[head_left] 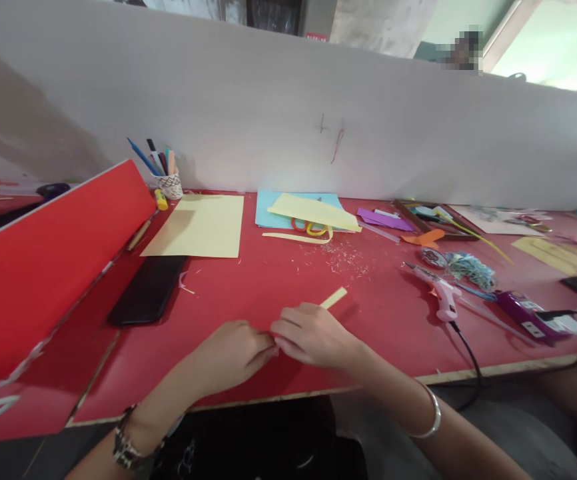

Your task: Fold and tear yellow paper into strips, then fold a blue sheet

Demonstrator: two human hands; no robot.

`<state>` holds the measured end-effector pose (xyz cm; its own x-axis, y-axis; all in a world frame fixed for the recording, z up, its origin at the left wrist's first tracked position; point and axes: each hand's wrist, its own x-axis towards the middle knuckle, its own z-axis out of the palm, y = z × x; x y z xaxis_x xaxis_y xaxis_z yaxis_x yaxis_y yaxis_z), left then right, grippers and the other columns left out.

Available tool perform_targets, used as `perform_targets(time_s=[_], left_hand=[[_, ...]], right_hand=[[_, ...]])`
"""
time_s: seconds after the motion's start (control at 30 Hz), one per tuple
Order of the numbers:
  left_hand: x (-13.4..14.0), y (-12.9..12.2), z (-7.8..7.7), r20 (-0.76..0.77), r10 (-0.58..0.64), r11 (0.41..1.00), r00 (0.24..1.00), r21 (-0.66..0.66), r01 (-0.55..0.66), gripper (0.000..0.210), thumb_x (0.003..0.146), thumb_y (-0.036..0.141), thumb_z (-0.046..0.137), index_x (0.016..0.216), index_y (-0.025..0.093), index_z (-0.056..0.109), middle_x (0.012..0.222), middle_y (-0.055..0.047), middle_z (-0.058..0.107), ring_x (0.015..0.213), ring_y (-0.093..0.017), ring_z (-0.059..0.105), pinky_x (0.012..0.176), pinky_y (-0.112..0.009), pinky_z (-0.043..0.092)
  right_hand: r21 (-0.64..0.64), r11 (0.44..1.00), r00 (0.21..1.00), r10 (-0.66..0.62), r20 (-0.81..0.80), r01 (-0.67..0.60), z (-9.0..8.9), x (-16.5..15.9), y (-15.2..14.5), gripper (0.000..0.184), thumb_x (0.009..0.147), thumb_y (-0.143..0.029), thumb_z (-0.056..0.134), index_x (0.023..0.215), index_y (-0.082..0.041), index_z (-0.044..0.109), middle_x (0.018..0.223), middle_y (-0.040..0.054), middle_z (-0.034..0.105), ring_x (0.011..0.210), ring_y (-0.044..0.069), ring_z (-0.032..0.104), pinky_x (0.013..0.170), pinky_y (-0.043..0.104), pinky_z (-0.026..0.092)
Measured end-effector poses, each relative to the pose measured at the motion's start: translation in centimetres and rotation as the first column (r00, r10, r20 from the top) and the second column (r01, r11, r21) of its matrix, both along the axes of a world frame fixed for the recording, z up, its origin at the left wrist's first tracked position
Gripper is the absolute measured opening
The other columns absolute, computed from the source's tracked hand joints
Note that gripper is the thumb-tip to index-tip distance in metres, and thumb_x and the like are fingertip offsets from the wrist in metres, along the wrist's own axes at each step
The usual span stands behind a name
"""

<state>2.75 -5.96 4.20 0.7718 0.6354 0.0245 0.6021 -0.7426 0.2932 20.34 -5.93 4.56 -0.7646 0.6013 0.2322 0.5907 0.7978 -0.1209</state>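
1. A pale yellow paper strip [334, 298] lies to the right of the black phone [148, 290]; it looks flat, narrow and plain, with a squared-off end, the rest hidden behind the right hand [313, 333].
2. Its long axis runs diagonally, the visible end pointing forward and rightward, away from the phone.
3. The left hand [241, 353], right of the phone and nearer the wearer, meets the right hand at the fingertips.
4. Fingers on both are bent; how tightly they close, or whether they grip the strip, I cannot tell.
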Motion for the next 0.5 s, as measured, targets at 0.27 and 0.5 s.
perform_targets(time_s=[0.27, 0.5], left_hand=[[-0.2, 0.1, 0.8, 0.216, 0.148, 0.871, 0.965, -0.490, -0.024, 0.035, 0.080, 0.025, 0.034, 0.061, 0.011, 0.058, 0.052, 0.004, 0.049, 0.046, -0.006, 0.038, 0.042, -0.016, 0.024], [-0.4, 0.2, 1.4, 0.232, 0.107, 0.818, 0.967, -0.573, 0.047, 0.042, 0.083, 0.037, 0.031, 0.073, 0.014, 0.064, 0.046, 0.007, 0.032, 0.043, -0.005, 0.029, 0.043, -0.016, 0.023]], right_hand=[[0.230, 0.973, 0.984, 0.017, -0.176, 0.025, -0.6, -0.9, -0.6, 0.021, 0.067, -0.015, 0.034, 0.049, -0.016, 0.046, 0.042, -0.0045, 0.044, 0.039, 0.007, 0.026, 0.046, 0.021, 0.026], [0.050, 0.998, 0.951, -0.024, -0.307, 0.042, -0.2, 0.1, -0.7, 0.014, 0.059, -0.013, 0.037, 0.046, -0.017, 0.041, 0.037, -0.0076, 0.036, 0.039, 0.005, 0.021, 0.043, 0.017, 0.021]])
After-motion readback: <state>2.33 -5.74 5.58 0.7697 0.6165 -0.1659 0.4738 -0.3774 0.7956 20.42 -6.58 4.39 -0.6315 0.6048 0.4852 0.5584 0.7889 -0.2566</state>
